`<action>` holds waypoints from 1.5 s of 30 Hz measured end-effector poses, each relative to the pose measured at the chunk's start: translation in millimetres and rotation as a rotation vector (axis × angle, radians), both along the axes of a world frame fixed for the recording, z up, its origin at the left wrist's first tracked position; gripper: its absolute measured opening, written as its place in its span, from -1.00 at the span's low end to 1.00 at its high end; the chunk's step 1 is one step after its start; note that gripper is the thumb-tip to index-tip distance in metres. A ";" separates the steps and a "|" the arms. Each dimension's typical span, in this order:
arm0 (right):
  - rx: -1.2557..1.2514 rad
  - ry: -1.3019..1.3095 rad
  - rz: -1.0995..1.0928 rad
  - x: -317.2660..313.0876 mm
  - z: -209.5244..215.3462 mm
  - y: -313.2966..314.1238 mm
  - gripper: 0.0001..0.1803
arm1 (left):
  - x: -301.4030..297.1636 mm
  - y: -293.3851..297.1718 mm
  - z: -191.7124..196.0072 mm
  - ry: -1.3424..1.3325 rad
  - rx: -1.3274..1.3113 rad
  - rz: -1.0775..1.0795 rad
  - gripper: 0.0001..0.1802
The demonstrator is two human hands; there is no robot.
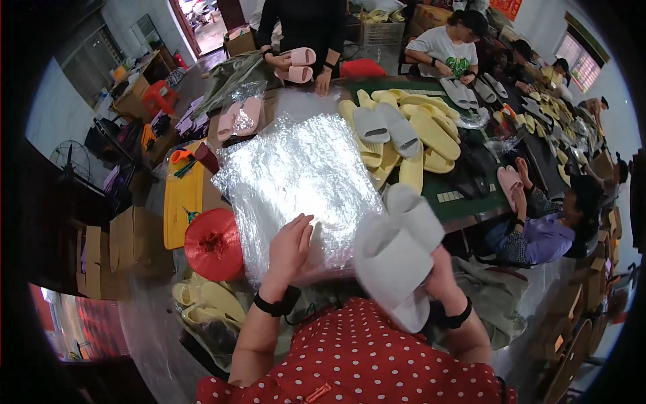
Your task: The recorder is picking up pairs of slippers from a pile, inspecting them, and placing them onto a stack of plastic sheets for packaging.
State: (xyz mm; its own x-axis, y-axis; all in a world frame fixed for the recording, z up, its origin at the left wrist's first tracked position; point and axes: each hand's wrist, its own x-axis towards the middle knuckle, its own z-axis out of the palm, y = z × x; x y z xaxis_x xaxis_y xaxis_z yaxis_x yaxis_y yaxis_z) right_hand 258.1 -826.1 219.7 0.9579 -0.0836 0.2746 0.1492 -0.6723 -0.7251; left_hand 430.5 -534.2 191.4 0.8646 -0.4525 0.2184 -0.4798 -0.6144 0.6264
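My left hand [291,244] rests flat on the near edge of a stack of clear shiny plastic bags [296,175], fingers spread on the top sheet. A pair of white slide slippers [397,259] is gripped in my right hand [441,273], soles held together just right of the stack; the slippers hide most of that hand. Both wrists wear black bands.
A red spool of plastic string [214,244] lies left of the stack. Yellow and grey slippers [404,135] are piled beyond on the green table [464,202]. Pink slippers in bags [239,116] sit far left. Other people work across and at right. Yellow slippers [208,303] lie below.
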 end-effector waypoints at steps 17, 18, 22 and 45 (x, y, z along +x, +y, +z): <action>-0.248 -0.002 0.181 129.3 -57.1 73.6 -0.74 | -35.2 -18.5 36.6 -0.141 -0.082 -0.367 -0.56; -0.250 -0.126 0.205 143.0 -51.0 80.0 -0.76 | -38.3 -19.0 40.0 -0.157 -0.072 -0.384 -0.55; -0.072 0.134 0.262 197.8 -72.7 96.4 -0.87 | -49.1 -11.1 56.3 -0.168 -0.076 -0.433 -0.54; -0.370 -0.160 0.383 86.3 15.3 -0.5 -0.44 | -69.8 61.0 7.8 0.307 -0.163 0.161 -0.42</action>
State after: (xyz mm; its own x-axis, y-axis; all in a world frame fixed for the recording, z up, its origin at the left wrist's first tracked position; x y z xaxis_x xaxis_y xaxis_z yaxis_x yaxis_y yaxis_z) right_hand 344.4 -826.6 234.9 0.8446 0.3925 0.3641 0.5222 -0.7539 -0.3988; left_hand 360.7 -473.2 199.2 0.9582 -0.2861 -0.0034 -0.1603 -0.5469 0.8217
